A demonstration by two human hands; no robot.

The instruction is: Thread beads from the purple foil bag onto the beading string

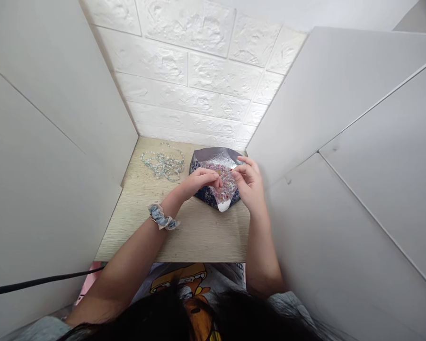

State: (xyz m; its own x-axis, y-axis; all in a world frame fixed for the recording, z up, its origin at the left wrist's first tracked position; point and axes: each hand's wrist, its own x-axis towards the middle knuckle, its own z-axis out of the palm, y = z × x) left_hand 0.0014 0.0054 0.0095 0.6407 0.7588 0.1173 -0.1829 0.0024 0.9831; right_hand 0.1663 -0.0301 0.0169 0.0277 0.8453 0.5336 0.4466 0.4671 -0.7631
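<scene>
Evidently for easy reach, beads (pixel 227 182) sit in an opened bag (pixel 206 154), far right on the table (pixel 199 241). The right hand (pixel 249 185) pinches what seems a red bead (pixel 231 169); the left hand (pixel 203 179) curls above, whether gripping I cannot tell. Left, a beaded strand (pixel 165 166) lies apart.

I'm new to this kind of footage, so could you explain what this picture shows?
No machine here: a person works bare-handed, filmed by a camera worn on their head, looking forward and down. On the table lies a tangle of pale beaded strands, left of an open, silver-lined pouch with many small colorful beads. The left hand curls over the beads; whether it holds anything is hidden. The right hand appears to pinch a tiny red piece.
</scene>
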